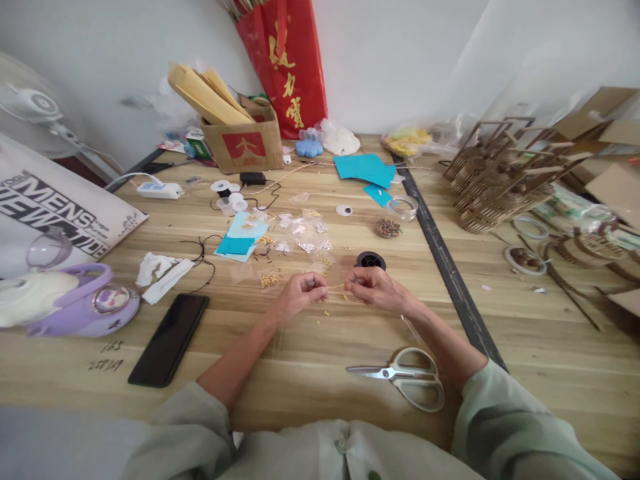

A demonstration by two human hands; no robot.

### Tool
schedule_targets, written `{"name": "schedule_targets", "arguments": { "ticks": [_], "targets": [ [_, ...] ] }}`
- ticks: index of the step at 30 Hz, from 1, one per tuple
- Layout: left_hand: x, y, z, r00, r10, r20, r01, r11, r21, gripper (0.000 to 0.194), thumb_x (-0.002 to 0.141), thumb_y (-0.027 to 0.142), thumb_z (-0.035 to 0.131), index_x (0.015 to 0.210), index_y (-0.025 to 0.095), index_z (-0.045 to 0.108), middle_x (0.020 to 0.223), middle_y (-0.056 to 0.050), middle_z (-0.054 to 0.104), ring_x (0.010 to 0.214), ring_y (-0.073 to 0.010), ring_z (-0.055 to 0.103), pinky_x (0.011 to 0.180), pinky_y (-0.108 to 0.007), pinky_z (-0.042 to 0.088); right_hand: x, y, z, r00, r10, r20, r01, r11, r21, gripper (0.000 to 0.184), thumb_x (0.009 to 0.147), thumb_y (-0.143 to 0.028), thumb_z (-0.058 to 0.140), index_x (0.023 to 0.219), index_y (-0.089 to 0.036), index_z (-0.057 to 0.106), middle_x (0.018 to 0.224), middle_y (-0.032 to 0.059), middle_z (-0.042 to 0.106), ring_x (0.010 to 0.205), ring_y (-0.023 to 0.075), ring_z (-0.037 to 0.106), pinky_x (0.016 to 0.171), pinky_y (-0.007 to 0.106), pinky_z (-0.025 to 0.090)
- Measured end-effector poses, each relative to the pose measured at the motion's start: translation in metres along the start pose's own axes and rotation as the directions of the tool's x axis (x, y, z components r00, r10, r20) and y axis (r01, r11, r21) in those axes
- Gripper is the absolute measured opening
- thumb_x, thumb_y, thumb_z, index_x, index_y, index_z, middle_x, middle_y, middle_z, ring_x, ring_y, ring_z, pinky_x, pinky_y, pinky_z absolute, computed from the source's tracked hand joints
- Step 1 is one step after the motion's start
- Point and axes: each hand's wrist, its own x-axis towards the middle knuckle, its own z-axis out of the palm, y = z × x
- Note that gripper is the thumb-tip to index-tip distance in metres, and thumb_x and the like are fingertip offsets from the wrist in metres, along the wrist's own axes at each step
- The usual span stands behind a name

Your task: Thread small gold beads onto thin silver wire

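Observation:
A thin strand with small gold beads (337, 287) stretches between my two hands over the table. My left hand (303, 293) pinches its left end between thumb and fingers. At the other end my right hand (373, 288) pinches it too. Just behind the right hand lies a black spool (371, 260). A few loose gold rings (327, 313) rest on the wood below the strand. Left of my left hand is a pile of gold beads (270, 281). Scissors with pale handles (417, 379) lie near my right forearm, blades pointing left.
A black phone (169, 340) and a purple bottle (83, 300) occupy the left side. Small plastic packets (305, 230), blue cards (365, 170) and a bowl of brown beads (389, 228) lie farther back. Woven baskets (495, 177) stand right of the dark strip (445, 267).

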Motion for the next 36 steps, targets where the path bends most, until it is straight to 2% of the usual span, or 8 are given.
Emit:
{"name": "schedule_targets", "arguments": {
  "ticks": [6,10,16,22,29,32,36],
  "targets": [
    [0.001,-0.002,-0.003,1.0,-0.01,0.024,0.011,0.998,-0.054,0.023,0.067,0.029,0.075,0.074,0.011,0.062,0.065,-0.002,0.065,0.062,-0.0109,0.06,0.063,-0.023,0.048,-0.001,-0.002,-0.001,1.0,0.003,0.003,-0.003,1.0,-0.025,0.022,0.082,-0.035,0.054,0.076,-0.014,0.056,0.051,-0.0057,0.044,0.044,0.006,0.035,0.042,0.019,0.026],
    [0.001,-0.002,-0.003,0.999,0.03,0.011,-0.029,0.992,-0.12,0.02,0.069,0.026,0.074,0.073,0.011,0.062,0.067,-0.003,0.066,0.063,-0.0111,0.061,0.065,-0.024,0.049,-0.001,-0.003,0.0,1.0,0.004,0.027,-0.004,1.0,-0.025,0.021,0.082,-0.033,0.053,0.074,-0.014,0.055,0.05,-0.0061,0.043,0.045,0.0062,0.034,0.043,0.019,0.026],
    [-0.001,-0.006,0.004,0.997,0.077,0.032,-0.062,0.939,-0.338,0.02,0.069,0.024,0.074,0.069,0.011,0.059,0.09,-0.009,0.07,0.071,-0.0132,0.064,0.072,-0.027,0.049,-0.002,-0.004,0.004,0.996,-0.029,0.084,0.035,0.997,-0.076,0.016,0.082,-0.028,0.051,0.075,-0.015,0.055,0.05,-0.0062,0.043,0.045,0.006,0.036,0.043,0.019,0.024],
    [-0.003,-0.003,0.011,0.996,0.036,0.077,0.003,0.892,-0.451,0.026,0.068,0.029,0.075,0.073,0.013,0.054,0.075,-0.006,0.071,0.063,-0.0141,0.065,0.064,-0.027,0.049,-0.006,-0.01,0.001,0.995,-0.005,0.102,0.011,0.998,-0.059,0.022,0.086,-0.034,0.049,0.078,-0.015,0.055,0.051,-0.0052,0.044,0.045,0.0065,0.038,0.043,0.019,0.029],
    [-0.003,-0.006,0.007,0.996,0.077,0.04,-0.062,0.953,-0.295,0.02,0.075,0.028,0.07,0.076,0.012,0.057,0.07,-0.005,0.069,0.06,-0.012,0.062,0.062,-0.025,0.049,-0.019,-0.03,-0.015,0.995,-0.098,0.012,0.099,0.993,-0.065,0.041,0.092,-0.049,0.041,0.07,-0.015,0.05,0.057,-0.0016,0.047,0.049,0.0076,0.042,0.048,0.021,0.034],
    [-0.003,-0.002,0.007,0.997,0.076,0.026,-0.069,0.977,-0.202,0.023,0.075,0.031,0.07,0.076,0.012,0.057,0.068,-0.004,0.069,0.059,-0.0117,0.061,0.061,-0.025,0.048,-0.024,-0.036,-0.018,0.991,-0.13,-0.016,0.129,0.99,-0.058,0.045,0.093,-0.052,0.037,0.076,-0.014,0.054,0.057,-0.0013,0.048,0.05,0.0082,0.044,0.049,0.021,0.036],
    [-0.002,0.004,0.008,0.998,0.064,-0.009,-0.064,0.991,-0.118,0.027,0.073,0.033,0.071,0.082,0.013,0.054,0.064,-0.002,0.067,0.055,-0.0101,0.059,0.058,-0.023,0.048,-0.028,-0.039,-0.017,0.993,-0.105,-0.053,0.105,0.994,0.015,0.049,0.093,-0.055,0.034,0.087,-0.012,0.057,0.059,-0.0003,0.051,0.05,0.0088,0.047,0.049,0.021,0.04]
  ]
}}
